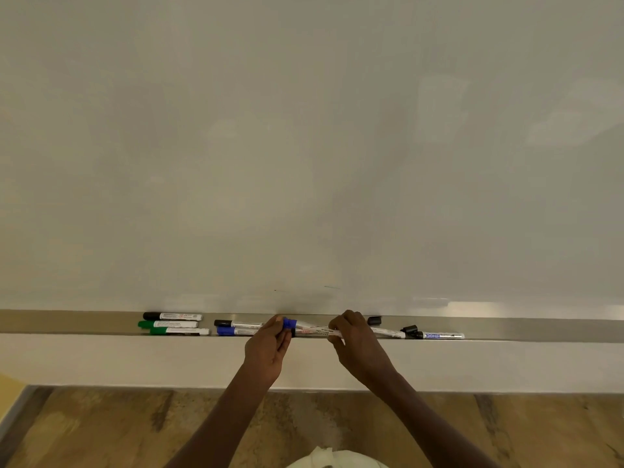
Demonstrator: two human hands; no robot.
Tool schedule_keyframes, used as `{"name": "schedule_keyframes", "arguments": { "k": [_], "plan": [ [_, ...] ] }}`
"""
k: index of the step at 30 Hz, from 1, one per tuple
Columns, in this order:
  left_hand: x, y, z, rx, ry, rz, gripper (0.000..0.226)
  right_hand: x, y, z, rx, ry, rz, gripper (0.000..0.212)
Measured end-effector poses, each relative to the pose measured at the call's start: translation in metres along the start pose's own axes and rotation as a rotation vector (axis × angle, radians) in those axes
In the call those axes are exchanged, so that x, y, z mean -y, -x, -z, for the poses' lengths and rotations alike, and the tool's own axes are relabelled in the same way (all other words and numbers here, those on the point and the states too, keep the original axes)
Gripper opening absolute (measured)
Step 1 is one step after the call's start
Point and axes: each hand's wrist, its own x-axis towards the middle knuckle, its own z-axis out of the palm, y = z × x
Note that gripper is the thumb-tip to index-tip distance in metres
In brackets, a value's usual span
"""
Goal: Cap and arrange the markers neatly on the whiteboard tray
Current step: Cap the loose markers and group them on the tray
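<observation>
The left hand [267, 346] is pinching a blue cap [289, 323] between its fingertips, its fingers [276, 327] closing together on it right at the end of a white-barrelled marker [314, 330]. The right hand [358, 342] is gripping the other part of that same marker, with its fingers [338, 324] wrapping the barrel and clamping on it. The marker is running almost level between the two sets of fingers, just above the metal whiteboard tray [557, 329]; whether the cap is fully seated on it is impossible to tell.

Just beyond the left fingers, a black-capped marker [238, 323] and a blue-capped marker [236, 331] are lying side by side in the tray. Farther out on that side, one black marker [172, 316] and two green markers [167, 324] [179, 331] are resting in a tidy stack of rows.

Past the right fingers, a loose black cap [374, 320] is sitting against the back of the tray. A white marker [388, 332] is lying slanted just beside the right knuckles, and beyond it a second black cap [409, 329] is touching a marker with blue lettering [442, 336].

The whiteboard [304, 146] is filling the view above the hands.
</observation>
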Motion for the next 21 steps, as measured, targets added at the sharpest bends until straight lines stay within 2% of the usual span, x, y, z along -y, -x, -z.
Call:
{"name": "schedule_keyframes", "arguments": {
  "k": [6, 13, 16, 21],
  "plan": [
    [0.003, 0.003, -0.005, -0.012, -0.080, -0.071, 0.013, 0.018, 0.010, -0.009, 0.021, 0.037, 0.116, 0.028],
    [0.021, 0.010, -0.010, -0.139, -0.148, -0.212, 0.010, 0.045, 0.011, -0.022, 0.077, -0.018, -0.060, 0.035],
    [0.022, 0.010, -0.010, -0.184, -0.134, -0.174, 0.011, 0.062, 0.010, -0.019, 0.061, -0.277, -0.259, 0.024],
    [0.024, 0.011, -0.009, -0.166, -0.106, -0.130, 0.012, 0.072, 0.006, -0.014, 0.032, -0.912, -0.876, 0.021]
  ]
}}
